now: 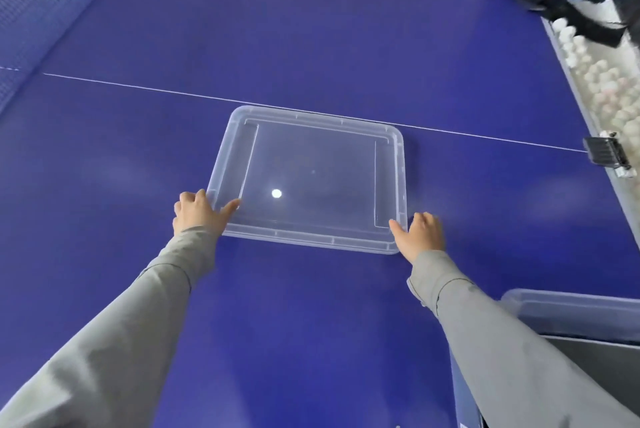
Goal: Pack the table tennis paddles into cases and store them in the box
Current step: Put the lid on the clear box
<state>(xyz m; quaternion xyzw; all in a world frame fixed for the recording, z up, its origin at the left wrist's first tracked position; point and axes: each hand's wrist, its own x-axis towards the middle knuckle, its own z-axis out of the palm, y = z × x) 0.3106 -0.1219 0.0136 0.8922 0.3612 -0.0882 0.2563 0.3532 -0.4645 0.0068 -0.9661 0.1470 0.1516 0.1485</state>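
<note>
On the table [311, 29], a clear lid [329, 168] lay flat, its far edge touching the white line [173, 92]. The left hand [197, 211] gripped its near-left corner, thumb laid on top and fingers curled over the side edge. The right hand [420, 235] held the near-right corner the same way, thumb on the rim and fingers curled down against the outer edge. Both grips were narrow pinches on thin plastic.

The box [571, 310] stood at the near right, well apart from the lid and only partly in view. What it held could not be made out. No paddles or cases were visible.

Farther out, a net [31, 12] ran along the left, and a trough of white balls [602, 81] lined the right edge of the table, with a black clip [606, 152] at its near end.

The step looked like handling the lid, either setting it aside to open the box or taking it up to close it. The frame did not settle which. If closing, the next move would call for lifting the lid level with both hands, carrying it right and toward the person, and squaring its corners over the box rim before pressing down. The flexible, slick plastic could bow or slip under an uneven pinch.
</note>
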